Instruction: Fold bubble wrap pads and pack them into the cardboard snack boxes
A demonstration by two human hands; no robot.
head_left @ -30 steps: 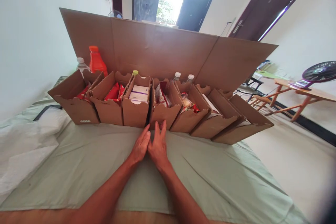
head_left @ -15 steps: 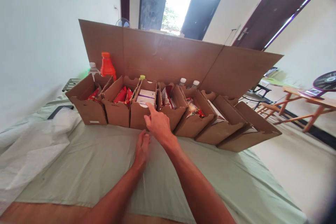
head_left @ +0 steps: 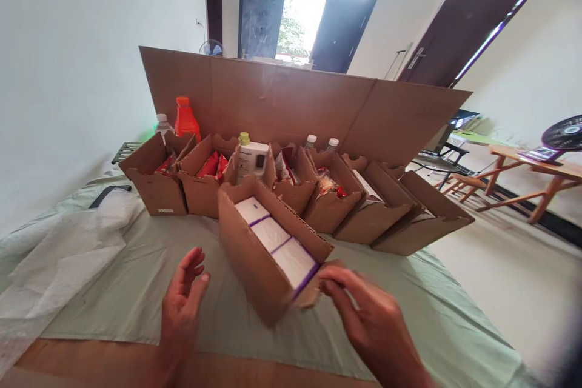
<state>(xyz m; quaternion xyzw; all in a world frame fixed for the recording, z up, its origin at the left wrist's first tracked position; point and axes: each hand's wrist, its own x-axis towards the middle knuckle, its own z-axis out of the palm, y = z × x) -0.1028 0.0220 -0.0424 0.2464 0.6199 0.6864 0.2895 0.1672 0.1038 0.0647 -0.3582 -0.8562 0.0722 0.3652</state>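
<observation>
A cardboard box [head_left: 259, 270] with an open top is pulled out of the row and sits askew, its near end turned right. Inside it are white packs [head_left: 271, 234] edged in purple. My right hand [head_left: 368, 309] pinches the box's near right corner. To the left of the box, my left hand [head_left: 184, 297] is held up with fingers apart, touching nothing. Where the box stood, a white carton [head_left: 253, 159] with a dark square shows behind it.
More cardboard boxes [head_left: 200, 195] holding red packets and other goods stand in a row. Behind them are an orange-red bottle [head_left: 186, 118], clear bottles and a tall cardboard panel [head_left: 291, 97]. Crumpled white wrap [head_left: 86, 254] and a dark flat object [head_left: 109, 195] lie left on the green cloth [head_left: 136, 291].
The box of white packs has come forward out of the row and turned. My right hand moved from its top to its near right corner; my left hand drew back left.
</observation>
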